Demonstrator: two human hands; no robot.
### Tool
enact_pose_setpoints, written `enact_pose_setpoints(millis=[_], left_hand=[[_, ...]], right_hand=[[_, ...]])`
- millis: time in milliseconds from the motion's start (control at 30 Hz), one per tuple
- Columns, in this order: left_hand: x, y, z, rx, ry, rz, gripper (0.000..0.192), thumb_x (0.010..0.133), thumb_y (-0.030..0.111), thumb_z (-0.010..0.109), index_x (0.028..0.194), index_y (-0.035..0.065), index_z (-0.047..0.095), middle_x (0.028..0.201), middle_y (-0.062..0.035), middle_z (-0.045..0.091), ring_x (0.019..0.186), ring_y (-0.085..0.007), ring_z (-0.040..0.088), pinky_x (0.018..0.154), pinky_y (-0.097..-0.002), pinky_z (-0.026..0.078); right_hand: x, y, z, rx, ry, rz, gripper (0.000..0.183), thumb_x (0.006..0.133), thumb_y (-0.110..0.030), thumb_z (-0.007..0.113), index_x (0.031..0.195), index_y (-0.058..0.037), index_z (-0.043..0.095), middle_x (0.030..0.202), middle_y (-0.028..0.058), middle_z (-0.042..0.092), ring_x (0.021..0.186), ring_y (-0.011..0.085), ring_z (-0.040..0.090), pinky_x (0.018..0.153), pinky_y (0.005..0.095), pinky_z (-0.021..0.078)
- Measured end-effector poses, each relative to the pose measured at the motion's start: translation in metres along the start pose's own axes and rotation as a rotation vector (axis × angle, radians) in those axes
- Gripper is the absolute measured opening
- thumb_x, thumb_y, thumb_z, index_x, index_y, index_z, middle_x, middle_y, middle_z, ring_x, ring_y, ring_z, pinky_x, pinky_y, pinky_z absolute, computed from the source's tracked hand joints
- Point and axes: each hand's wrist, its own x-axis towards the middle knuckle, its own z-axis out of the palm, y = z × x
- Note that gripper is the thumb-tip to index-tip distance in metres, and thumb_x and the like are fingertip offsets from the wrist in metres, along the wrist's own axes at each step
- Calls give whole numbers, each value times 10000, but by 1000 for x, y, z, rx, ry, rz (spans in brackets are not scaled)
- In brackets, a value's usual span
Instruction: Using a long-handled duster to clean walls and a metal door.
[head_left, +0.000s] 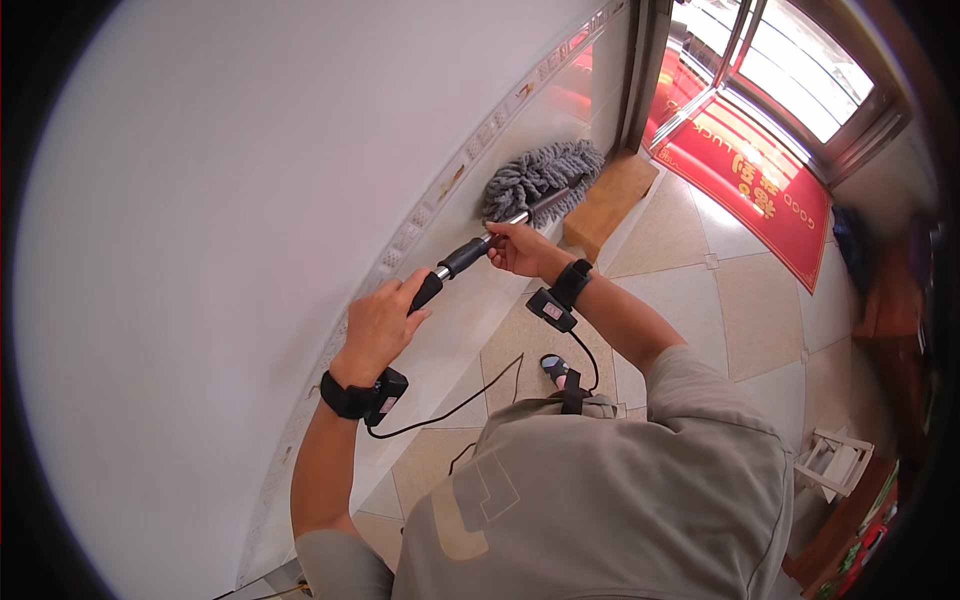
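Observation:
A duster with a grey shaggy chenille head (536, 176) and a metal pole with black grips reaches from my hands towards the wall. My left hand (384, 319) is closed around the black foam grip at the pole's near end. Farther up, beside the head, my right hand (521, 249) holds the bare metal section of the pole, thumb on top and fingers curled beneath. The duster's head lies against or close to the tiled lower wall; contact is hard to tell. Both wrists wear black straps with small boxes and cables.
A wooden block (611, 199) stands by the wall near the door frame. The red doormat (757, 187) with gold lettering lies at the doorway. A small white stool (834, 461) is at right, near brown wooden furniture. Decorative border tiles (480, 142) run along the wall.

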Motion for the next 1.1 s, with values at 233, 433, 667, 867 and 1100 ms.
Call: enact_pose_setpoints(millis=[233,433,667,867,1100], left_hand=[[-1,10,-27,68,-137,-24,481,723,197,712,1162,166,518,758,-94,587,688,-312,596,582,-407,457],[-8,20,-66,110,-256,-130,488,713,197,718,1163,166,530,764,-82,590,721,-289,597,611,-382,456],[-41,3,-60,73,-159,-243,513,685,167,736,1163,175,550,775,-76,597,685,-270,587,598,-361,454],[-105,-16,-7,4,36,-291,491,651,104,750,1116,122,596,800,-100,607,652,-271,581,572,-337,455],[-150,-49,11,-51,237,-278,521,633,-33,720,1125,61,581,798,-122,590,640,-248,549,587,-295,448]], right_hand=[[7,25,3,122,-22,220,236,888,-193,533,717,-35,493,637,50,518,574,161,534,526,257,484],[6,37,20,158,-145,438,242,885,-208,559,736,-25,501,682,82,560,607,172,562,540,248,503],[20,61,21,238,-345,465,177,887,-196,582,874,-19,580,792,81,635,705,134,608,638,220,537],[38,104,11,121,-529,319,172,892,-200,576,902,-29,587,802,65,640,715,119,622,620,200,541],[46,111,45,-76,-662,132,246,913,-204,540,997,23,584,915,119,651,742,152,638,621,231,544]])
